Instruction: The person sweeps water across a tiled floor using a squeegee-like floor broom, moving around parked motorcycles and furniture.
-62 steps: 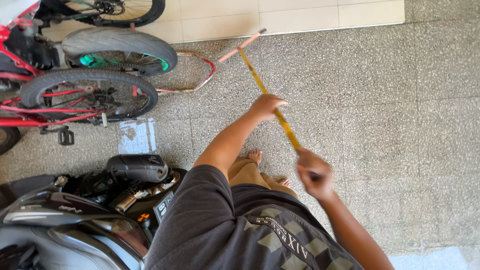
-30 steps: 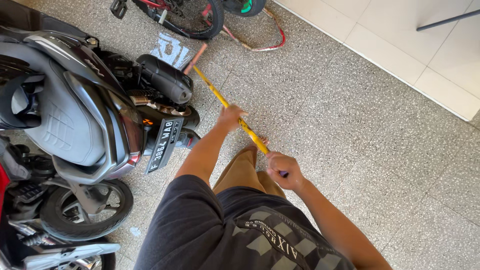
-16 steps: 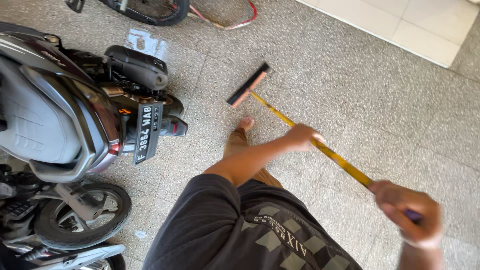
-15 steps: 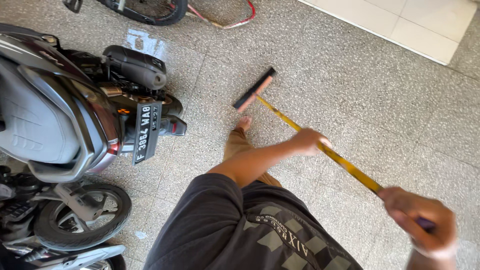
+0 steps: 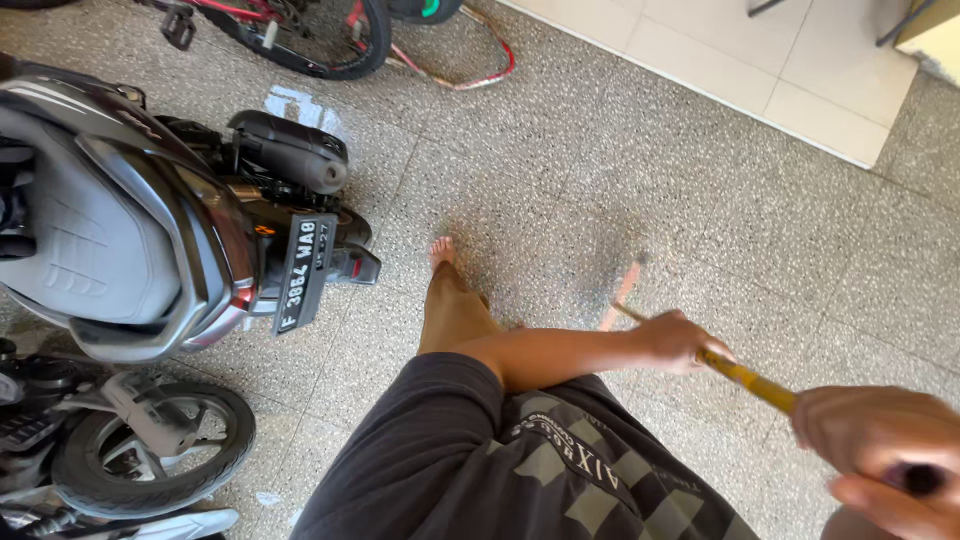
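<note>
**Observer 1:** Since half a second ago, the squeegee head (image 5: 624,292) has been drawn back across the floor toward the person; it now lies close in front of the left hand (image 5: 680,341), blurred by motion, pinkish, low on the speckled floor (image 5: 700,200). Before, it sat well out, level with the rear of the scooter (image 5: 150,240).

**Observer 2:** Noted. Grip on the left?

**Observer 1:** Left hand clenched around the yellow handle (image 5: 748,377), fingers wrapped over the top, low on the shaft just behind the head. No gap visible between fingers and shaft.

**Observer 2:** And the right?

**Observer 1:** Right hand (image 5: 885,445) closed over the upper end of the handle, at the lower right edge of the view. A dark end cap shows between the curled fingers. The hand is blurred, so finger detail cannot be told, but the fist is shut on the shaft.

**Observer 2:** Handle orientation?

**Observer 1:** Runs diagonally, from the right hand down-left through the left hand to the head. Short yellow stretch visible between the two hands.

**Observer 2:** Surroundings?

**Observer 1:** Bare foot (image 5: 441,250) forward on the floor, left of the head. Scooter parked at left. Bicycle wheel (image 5: 320,35) at top. Pale tiled strip (image 5: 760,70) at upper right.
</note>
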